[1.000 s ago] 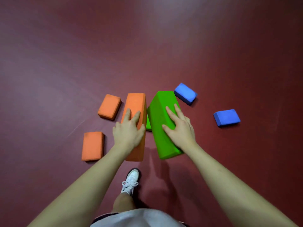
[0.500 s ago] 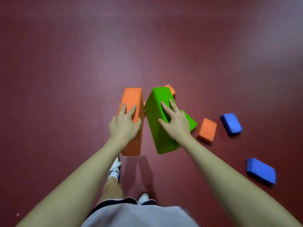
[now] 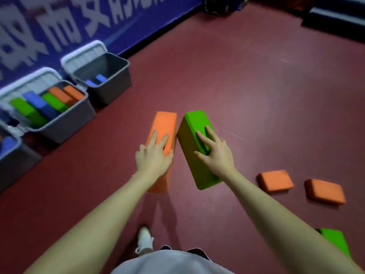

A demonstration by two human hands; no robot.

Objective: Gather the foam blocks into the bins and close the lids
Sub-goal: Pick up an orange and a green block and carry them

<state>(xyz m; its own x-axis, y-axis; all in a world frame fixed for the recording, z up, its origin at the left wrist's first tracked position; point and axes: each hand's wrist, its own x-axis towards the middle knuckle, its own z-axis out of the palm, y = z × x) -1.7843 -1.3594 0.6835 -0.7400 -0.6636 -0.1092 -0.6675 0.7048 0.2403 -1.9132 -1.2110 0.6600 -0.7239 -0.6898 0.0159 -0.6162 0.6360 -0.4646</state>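
Note:
My left hand [image 3: 153, 157] grips a long orange foam block [image 3: 165, 123], held off the floor. My right hand [image 3: 215, 153] grips a long green foam block [image 3: 194, 123] beside it; the two blocks nearly touch at their far ends. At the left stand grey bins with their lids open: one bin [image 3: 63, 123] holds green, blue and orange blocks, and another bin [image 3: 116, 84] further back holds blue blocks. A third grey bin [image 3: 13, 157] shows at the left edge. Two small orange blocks [image 3: 275, 180] [image 3: 325, 191] and a green block [image 3: 335, 242] lie on the floor at the right.
A blue banner wall [image 3: 118, 18] with white lettering runs behind the bins. Dark objects [image 3: 335, 22] sit at the far right corner. The dark red floor [image 3: 237, 86] stretches between me and the bins. My white shoe [image 3: 145, 240] shows below.
I have turned left while carrying both long blocks. The bins and the wall have come into view, and the loose blocks on the floor have slid to the right of the frame.

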